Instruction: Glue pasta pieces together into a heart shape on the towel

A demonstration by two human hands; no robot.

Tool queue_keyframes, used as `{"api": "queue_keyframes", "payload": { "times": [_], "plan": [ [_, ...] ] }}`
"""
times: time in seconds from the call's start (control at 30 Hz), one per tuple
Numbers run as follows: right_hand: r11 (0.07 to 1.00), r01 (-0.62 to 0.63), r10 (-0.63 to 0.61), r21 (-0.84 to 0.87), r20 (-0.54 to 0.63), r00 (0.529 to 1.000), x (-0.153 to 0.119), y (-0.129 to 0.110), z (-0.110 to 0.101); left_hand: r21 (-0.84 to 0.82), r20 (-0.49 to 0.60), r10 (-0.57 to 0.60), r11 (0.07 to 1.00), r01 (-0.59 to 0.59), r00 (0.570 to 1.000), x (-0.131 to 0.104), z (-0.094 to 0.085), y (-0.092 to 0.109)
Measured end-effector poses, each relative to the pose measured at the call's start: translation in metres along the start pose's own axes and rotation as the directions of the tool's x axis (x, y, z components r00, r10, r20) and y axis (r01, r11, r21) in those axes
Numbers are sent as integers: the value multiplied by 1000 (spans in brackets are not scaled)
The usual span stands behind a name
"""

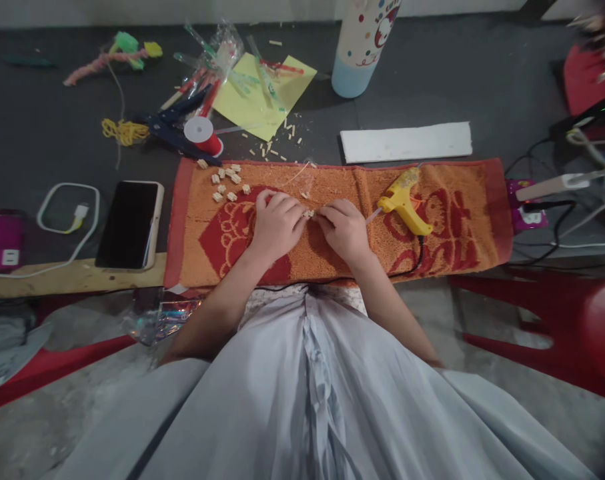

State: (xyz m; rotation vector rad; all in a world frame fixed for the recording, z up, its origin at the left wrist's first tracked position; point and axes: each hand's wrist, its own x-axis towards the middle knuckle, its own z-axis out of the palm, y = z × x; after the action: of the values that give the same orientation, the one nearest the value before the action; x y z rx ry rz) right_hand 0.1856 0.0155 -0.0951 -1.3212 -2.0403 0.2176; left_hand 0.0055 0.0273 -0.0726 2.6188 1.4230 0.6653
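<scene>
My left hand (278,223) and my right hand (344,228) meet over an orange and red towel (327,267), fingertips pinched together. Between them shows a small pale piece made of short wooden bits (309,214); its exact shape is too small to tell. Several similar little pale wooden clusters (231,176) lie on the towel beyond my left hand. Just right of my right hand, a yellow hot glue gun (405,201) rests on its side, its clear glue stick (375,215) pointing toward that hand. A thin pale strand (296,175) lies beyond my fingers.
Behind the towel are a red thread spool (208,137), dark-handled pliers (169,123), yellow paper (262,93) with scattered wooden bits, a white strip (407,142) and a tall bottle (362,50). A phone (129,225) lies left; power strips and cables flank the towel.
</scene>
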Motion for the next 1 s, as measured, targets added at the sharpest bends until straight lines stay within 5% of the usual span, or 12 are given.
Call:
{"api": "queue_keyframes", "payload": {
  "times": [0.5,0.77,1.0],
  "plan": [
    [999,-43,42,24,41,998,-2,6,0,7,42,-116,993,116,992,-6,-15,5],
    [998,-50,48,46,39,998,-3,7,-1,12,47,-301,953,301,952,-41,-40,-18],
    [994,-62,55,88,77,996,-4,4,-7,-35,63,-291,955,293,955,-60,-41,-33]
  ]
}}
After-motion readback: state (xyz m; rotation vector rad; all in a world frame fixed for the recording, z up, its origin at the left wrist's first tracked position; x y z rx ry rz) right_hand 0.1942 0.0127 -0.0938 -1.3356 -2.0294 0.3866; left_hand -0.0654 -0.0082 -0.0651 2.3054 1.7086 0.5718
